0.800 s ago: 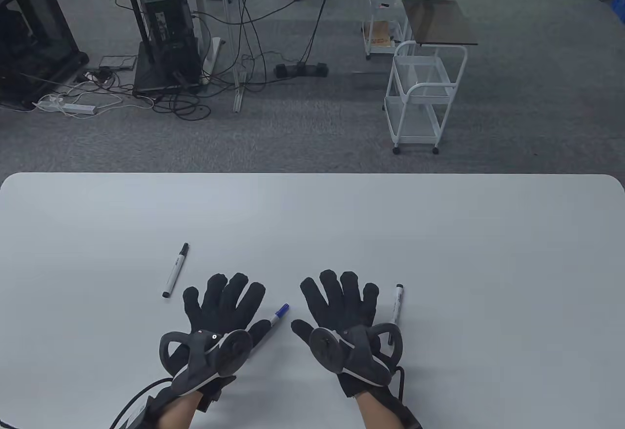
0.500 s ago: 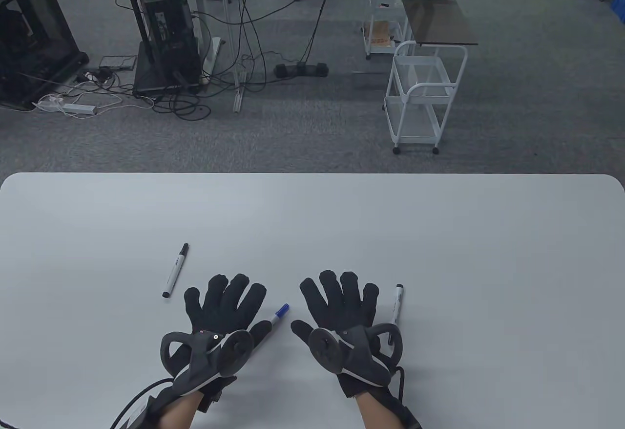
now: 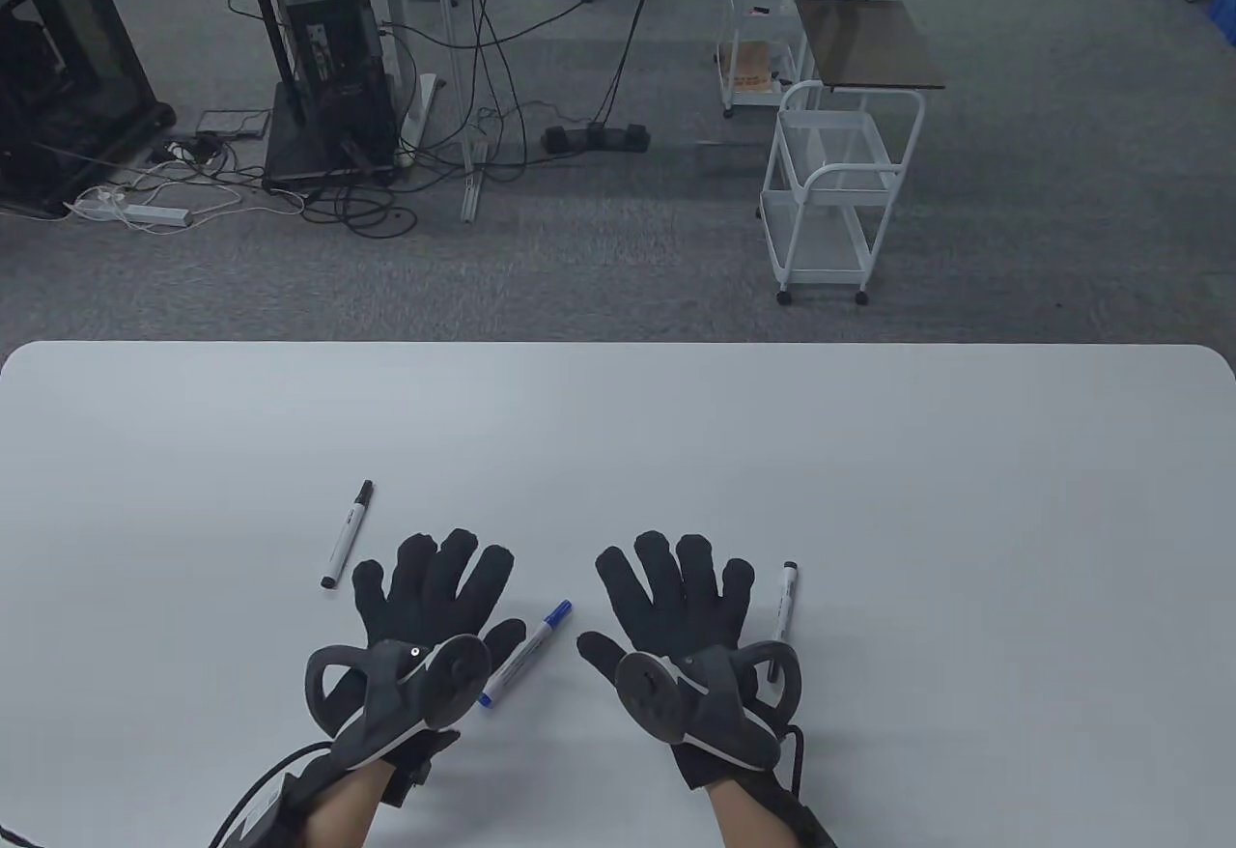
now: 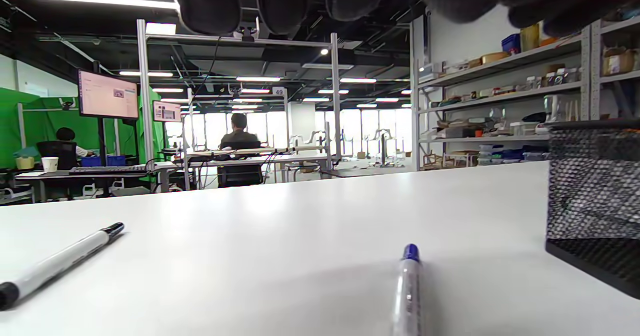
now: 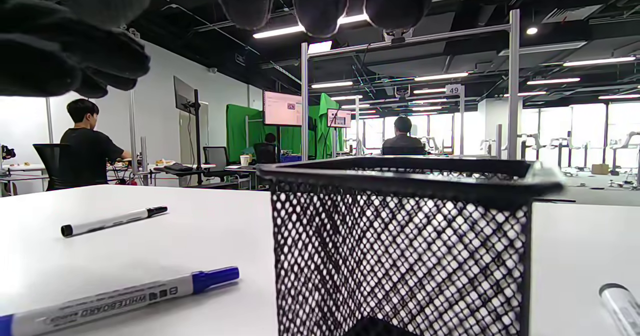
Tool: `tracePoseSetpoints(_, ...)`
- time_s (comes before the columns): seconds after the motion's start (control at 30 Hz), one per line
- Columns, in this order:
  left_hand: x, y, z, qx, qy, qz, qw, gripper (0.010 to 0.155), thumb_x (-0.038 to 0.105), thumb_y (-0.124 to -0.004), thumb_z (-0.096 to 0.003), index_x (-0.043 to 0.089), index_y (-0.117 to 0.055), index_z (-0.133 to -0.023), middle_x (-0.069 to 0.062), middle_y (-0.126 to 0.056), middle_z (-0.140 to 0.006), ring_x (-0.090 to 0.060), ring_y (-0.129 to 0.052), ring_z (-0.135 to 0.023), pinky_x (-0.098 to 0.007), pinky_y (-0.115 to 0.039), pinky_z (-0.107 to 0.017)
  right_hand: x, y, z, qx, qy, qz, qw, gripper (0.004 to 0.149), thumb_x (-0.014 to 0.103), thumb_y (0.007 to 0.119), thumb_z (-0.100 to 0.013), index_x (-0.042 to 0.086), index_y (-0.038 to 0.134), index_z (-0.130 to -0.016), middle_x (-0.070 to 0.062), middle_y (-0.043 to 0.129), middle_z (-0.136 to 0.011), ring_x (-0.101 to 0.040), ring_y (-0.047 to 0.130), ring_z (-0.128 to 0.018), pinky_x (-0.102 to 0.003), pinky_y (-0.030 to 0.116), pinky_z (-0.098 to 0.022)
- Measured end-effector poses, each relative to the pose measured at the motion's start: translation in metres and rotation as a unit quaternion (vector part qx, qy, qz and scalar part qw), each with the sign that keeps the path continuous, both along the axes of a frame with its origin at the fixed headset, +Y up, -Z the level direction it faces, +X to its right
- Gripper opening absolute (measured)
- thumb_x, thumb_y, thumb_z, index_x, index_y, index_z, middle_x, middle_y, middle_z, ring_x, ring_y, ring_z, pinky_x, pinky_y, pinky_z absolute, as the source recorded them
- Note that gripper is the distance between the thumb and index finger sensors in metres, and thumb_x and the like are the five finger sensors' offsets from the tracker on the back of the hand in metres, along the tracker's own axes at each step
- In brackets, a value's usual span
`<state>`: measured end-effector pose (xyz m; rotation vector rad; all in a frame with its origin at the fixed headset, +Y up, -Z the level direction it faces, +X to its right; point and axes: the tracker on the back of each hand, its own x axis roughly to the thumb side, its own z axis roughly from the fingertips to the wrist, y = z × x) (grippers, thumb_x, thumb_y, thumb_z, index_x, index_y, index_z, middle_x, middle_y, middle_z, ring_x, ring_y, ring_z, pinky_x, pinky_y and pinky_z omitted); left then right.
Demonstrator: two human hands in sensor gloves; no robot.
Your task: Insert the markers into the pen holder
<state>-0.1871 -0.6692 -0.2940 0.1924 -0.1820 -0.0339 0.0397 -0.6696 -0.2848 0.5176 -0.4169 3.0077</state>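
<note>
Three white markers lie on the white table. A black-capped marker lies left of my left hand. A blue-capped marker lies between my hands, beside my left thumb. Another black-capped marker lies right of my right hand. Both hands are spread flat, palms down, holding nothing. A black mesh pen holder stands close under my right fingers. It also shows at the right edge of the left wrist view. The table view does not show it.
Beyond the table's far edge is grey carpet with a white wire cart, desks and cables. The wrist views show shelves, monitors and seated people far behind the table.
My left hand has shifted a little left and back, uncovering the whole length of the blue-capped marker. The right hand and the markers have stayed put.
</note>
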Motion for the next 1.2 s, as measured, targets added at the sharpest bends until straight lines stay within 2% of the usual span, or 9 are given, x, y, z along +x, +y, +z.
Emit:
tracePoseSetpoints(0.07, -0.007, 0.006, -0.007, -0.01, 0.021, -0.006, 1.0, 0.071, 0.066, -0.059, -0.0573, 0.042, -0.037, -0.12, -0.002, -0.038, -0.132, -0.046, -0.05, -0.122, -0.073, -0.041, -0.084, 0.001, 0.001, 0.0, 0.0, 0.0, -0.002, 1.0, 0.075, 0.065, 0.056, -0.059, 0.026, 0.043, -0.121, -0.019, 0.041, -0.129, -0.058, 0.046, -0.114, -0.077, 0.029, -0.071)
tracePoseSetpoints(0.17, -0.025, 0.014, -0.026, -0.034, 0.072, -0.015, 0.997, 0.074, 0.065, -0.06, -0.0572, 0.038, -0.034, -0.121, -0.011, -0.042, -0.13, -0.045, -0.06, -0.118, -0.065, -0.049, -0.087, 0.002, 0.002, 0.0, 0.001, 0.0, -0.004, 1.0, 0.075, 0.065, 0.056, -0.059, 0.026, 0.043, -0.122, -0.019, 0.041, -0.129, -0.058, 0.046, -0.114, -0.077, 0.028, -0.071)
tracePoseSetpoints(0.3, -0.056, 0.018, -0.054, -0.069, 0.157, 0.002, 0.985, 0.078, 0.064, -0.065, -0.0563, 0.027, -0.04, -0.121, -0.015, -0.058, -0.122, -0.04, -0.075, -0.109, -0.057, -0.061, -0.085, 0.004, 0.004, 0.001, 0.003, 0.0, -0.009, 1.0, 0.075, 0.065, 0.056, -0.059, 0.026, 0.043, -0.121, -0.019, 0.041, -0.129, -0.058, 0.045, -0.114, -0.077, 0.028, -0.071)
tracePoseSetpoints(0.43, -0.086, 0.01, -0.079, -0.114, 0.225, -0.018, 0.968, 0.077, 0.061, -0.071, -0.0552, 0.019, -0.054, -0.117, -0.015, -0.072, -0.113, -0.037, -0.089, -0.097, -0.052, -0.073, -0.079, 0.003, 0.004, 0.001, 0.001, 0.003, -0.008, 1.0, 0.076, 0.066, 0.057, -0.059, 0.026, 0.043, -0.122, -0.019, 0.041, -0.129, -0.058, 0.045, -0.115, -0.076, 0.027, -0.072)
tracePoseSetpoints(0.53, -0.104, -0.004, -0.094, -0.149, 0.262, -0.037, 0.953, 0.071, 0.058, -0.076, -0.054, 0.019, -0.065, -0.112, -0.013, -0.082, -0.106, -0.033, -0.097, -0.09, -0.049, -0.081, -0.074, 0.002, 0.003, 0.001, -0.003, 0.006, -0.005, 1.0, 0.076, 0.066, 0.057, -0.059, 0.026, 0.043, -0.122, -0.019, 0.041, -0.129, -0.058, 0.045, -0.115, -0.077, 0.028, -0.071)
tracePoseSetpoints(0.77, -0.116, -0.042, -0.112, -0.206, 0.294, -0.065, 0.931, 0.071, 0.057, -0.081, -0.0523, 0.018, -0.069, -0.11, -0.013, -0.085, -0.104, -0.032, -0.099, -0.088, -0.048, -0.083, -0.072, 0.0, 0.0, 0.0, -0.011, 0.009, 0.002, 1.0, 0.076, 0.066, 0.057, -0.058, 0.026, 0.044, -0.121, -0.019, 0.042, -0.129, -0.059, 0.045, -0.114, -0.077, 0.028, -0.071)
tracePoseSetpoints(0.93, -0.116, -0.068, -0.124, -0.222, 0.31, -0.083, 0.921, 0.07, 0.056, -0.082, -0.0518, 0.018, -0.07, -0.109, -0.013, -0.086, -0.103, -0.032, -0.099, -0.086, -0.047, -0.083, -0.072, 0.0, 0.002, 0.0, -0.027, 0.025, -0.025, 0.999, 0.076, 0.066, 0.057, -0.059, 0.026, 0.044, -0.122, -0.02, 0.041, -0.129, -0.059, 0.045, -0.114, -0.077, 0.027, -0.071)
tracePoseSetpoints(1.0, -0.117, -0.073, -0.126, -0.223, 0.316, -0.081, 0.919, 0.069, 0.054, -0.083, -0.0519, 0.018, -0.07, -0.109, -0.013, -0.086, -0.102, -0.033, -0.099, -0.085, -0.047, -0.083, -0.072, 0.0, 0.001, 0.0, -0.023, 0.021, -0.019, 0.999, 0.076, 0.066, 0.057, -0.059, 0.026, 0.044, -0.122, -0.019, 0.041, -0.129, -0.059, 0.045, -0.114, -0.077, 0.027, -0.071)
tracePoseSetpoints(1.2, -0.116, -0.069, -0.132, -0.226, 0.323, -0.066, 0.917, 0.061, 0.05, -0.085, -0.0527, 0.02, -0.075, -0.105, -0.011, -0.09, -0.096, -0.028, -0.102, -0.079, -0.044, -0.085, -0.069, 0.004, 0.002, -0.002, -0.024, 0.011, -0.02, 0.999, 0.076, 0.066, 0.057, -0.058, 0.026, 0.044, -0.121, -0.02, 0.042, -0.129, -0.059, 0.045, -0.114, -0.077, 0.027, -0.071)
